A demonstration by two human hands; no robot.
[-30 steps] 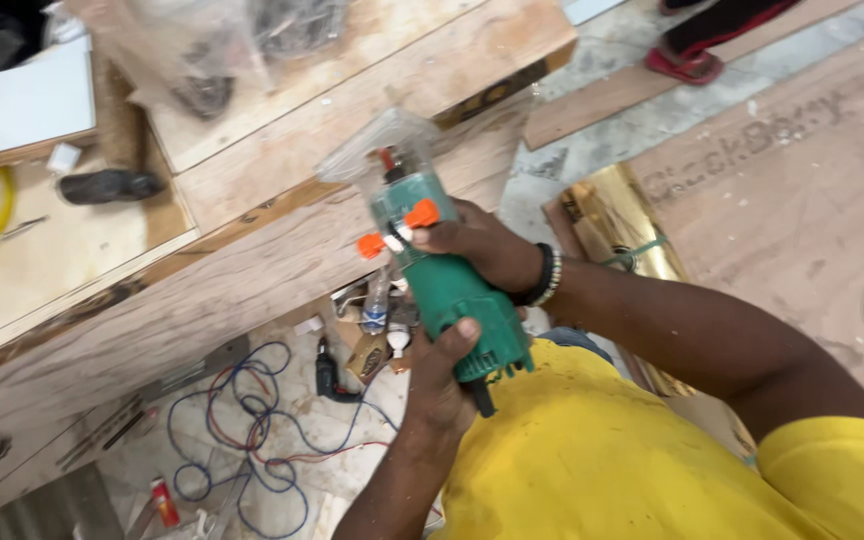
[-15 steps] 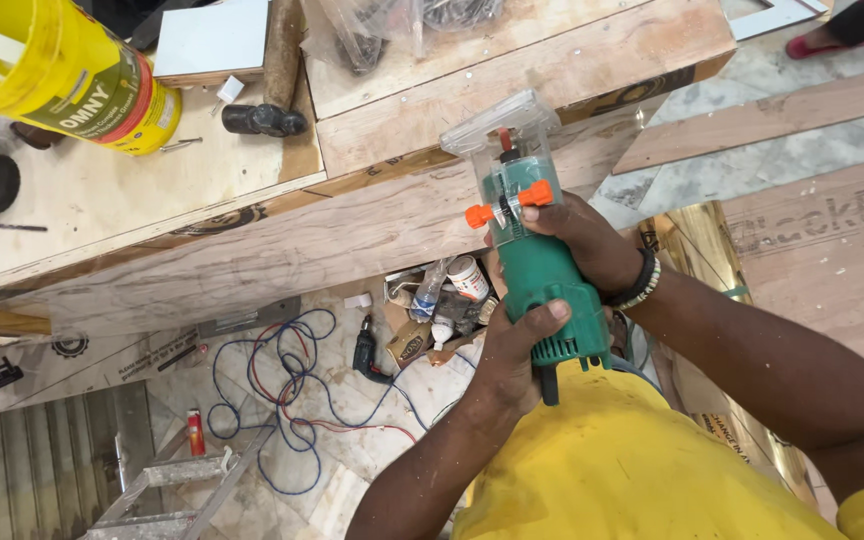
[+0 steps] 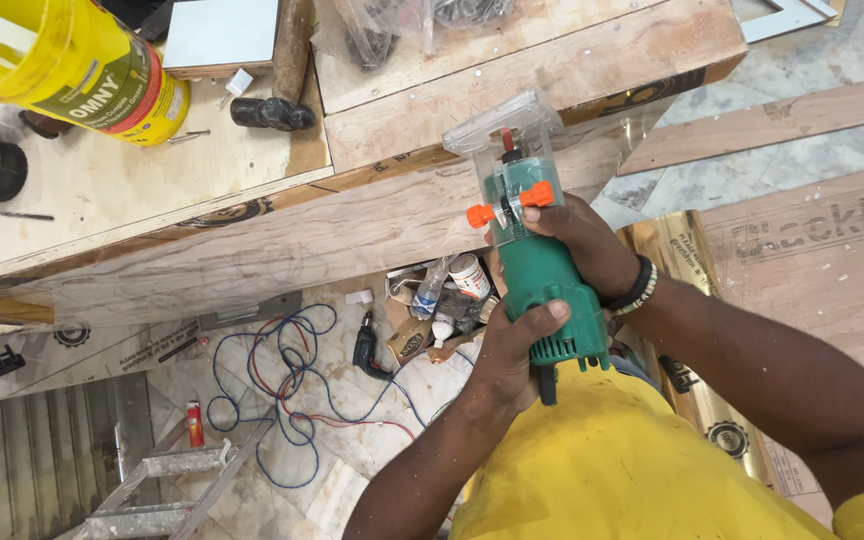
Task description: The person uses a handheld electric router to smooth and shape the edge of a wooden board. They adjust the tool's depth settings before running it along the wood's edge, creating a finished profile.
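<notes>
At the centre of the frame both hands grip a green trimmer [image 3: 542,275]: the left hand [image 3: 514,350] is wrapped shut around its lower body, the right hand [image 3: 580,240] closed over its upper part beside the orange knobs. Its clear base [image 3: 504,128] touches the edge of the plywood bench [image 3: 252,235]. At upper left stands a yellow bucket [image 3: 72,65]; below, on the floor, lie tangled wires [image 3: 282,370].
</notes>
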